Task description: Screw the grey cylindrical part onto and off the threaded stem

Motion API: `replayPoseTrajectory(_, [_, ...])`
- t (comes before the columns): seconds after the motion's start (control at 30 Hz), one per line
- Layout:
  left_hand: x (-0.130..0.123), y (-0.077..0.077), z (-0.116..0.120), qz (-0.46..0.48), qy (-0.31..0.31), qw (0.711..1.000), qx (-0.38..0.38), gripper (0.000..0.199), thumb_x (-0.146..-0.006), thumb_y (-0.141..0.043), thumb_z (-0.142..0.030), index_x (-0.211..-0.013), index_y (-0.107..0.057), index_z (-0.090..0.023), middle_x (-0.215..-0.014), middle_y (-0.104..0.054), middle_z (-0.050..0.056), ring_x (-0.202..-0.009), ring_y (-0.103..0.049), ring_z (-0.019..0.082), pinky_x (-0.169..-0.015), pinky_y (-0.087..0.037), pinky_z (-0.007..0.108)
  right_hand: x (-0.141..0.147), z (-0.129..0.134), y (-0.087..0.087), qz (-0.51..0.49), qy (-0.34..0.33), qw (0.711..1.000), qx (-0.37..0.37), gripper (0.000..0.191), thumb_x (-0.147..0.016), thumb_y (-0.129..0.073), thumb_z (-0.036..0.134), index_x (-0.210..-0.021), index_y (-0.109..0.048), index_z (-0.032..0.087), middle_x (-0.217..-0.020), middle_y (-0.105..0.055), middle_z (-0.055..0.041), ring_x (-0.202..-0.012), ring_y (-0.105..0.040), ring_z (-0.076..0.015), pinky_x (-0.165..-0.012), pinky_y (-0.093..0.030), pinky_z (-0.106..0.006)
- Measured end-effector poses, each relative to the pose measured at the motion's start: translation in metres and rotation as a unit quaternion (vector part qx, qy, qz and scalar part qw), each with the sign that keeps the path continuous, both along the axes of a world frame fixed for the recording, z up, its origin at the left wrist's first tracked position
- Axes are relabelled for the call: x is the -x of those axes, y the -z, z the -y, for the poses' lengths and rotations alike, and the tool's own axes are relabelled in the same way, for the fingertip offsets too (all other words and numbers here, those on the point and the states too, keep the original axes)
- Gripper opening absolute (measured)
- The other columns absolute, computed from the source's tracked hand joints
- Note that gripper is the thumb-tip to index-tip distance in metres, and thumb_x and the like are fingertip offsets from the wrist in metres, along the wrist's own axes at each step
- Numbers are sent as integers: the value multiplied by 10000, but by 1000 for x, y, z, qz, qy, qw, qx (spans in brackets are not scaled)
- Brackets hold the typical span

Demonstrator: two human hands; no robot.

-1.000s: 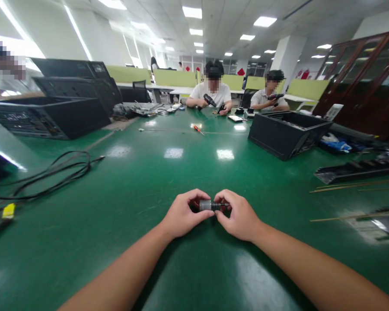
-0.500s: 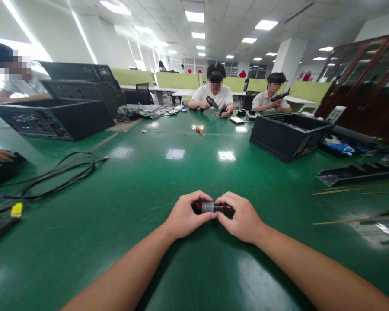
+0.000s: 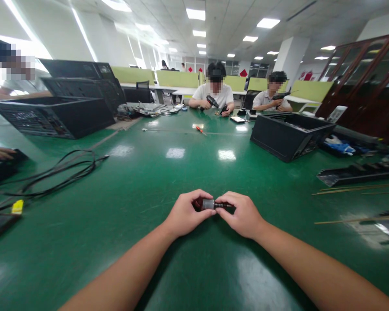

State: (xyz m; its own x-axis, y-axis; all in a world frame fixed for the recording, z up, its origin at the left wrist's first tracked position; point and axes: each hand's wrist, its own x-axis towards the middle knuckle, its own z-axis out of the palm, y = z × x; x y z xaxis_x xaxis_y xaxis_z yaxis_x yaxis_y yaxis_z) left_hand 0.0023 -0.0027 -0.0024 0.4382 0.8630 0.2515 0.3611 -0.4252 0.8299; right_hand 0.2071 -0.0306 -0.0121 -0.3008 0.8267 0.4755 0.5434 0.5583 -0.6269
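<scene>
Just above the green table (image 3: pixel 142 172), my left hand (image 3: pixel 187 214) pinches the grey metal cylinder (image 3: pixel 208 204) of a small part between thumb and fingers. Something dark red shows behind the cylinder, inside the curl of that hand. From its right side runs a thin dark shaft with a coil (image 3: pixel 221 205), which the thumb and fingers of my right hand (image 3: pixel 244 214) hold. Both sets of fingertips nearly meet at the middle of the part. Its exact kind is too small to make out.
Black cables (image 3: pixel 61 172) and a black computer case (image 3: pixel 55 116) lie left. An orange screwdriver (image 3: pixel 200 130) is farther ahead. Another black case (image 3: pixel 288 138) and thin brass rods (image 3: pixel 353 188) are at right. Two people sit opposite; another person is at far left.
The fingers of my right hand have shifted slightly along the thin shaft. My left hand keeps its hold on the cylinder. The person at back right has lowered their drill slightly.
</scene>
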Motion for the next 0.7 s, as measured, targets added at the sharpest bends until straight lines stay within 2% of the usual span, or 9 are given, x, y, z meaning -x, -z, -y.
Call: replayPoseTrajectory(0.7, [-1, -3, 1, -19, -9, 1000, -7, 282, -753, -767, -307, -998, -698, -185, -794, -683, 9, -691, -598, 155, -642, -451, 255, -3, -1, -3, 14, 2, 1000, 6, 116, -832, -667, 178, -933, -716, 209, -863, -707, -39, -783, -658, -182, -735, -499, -300])
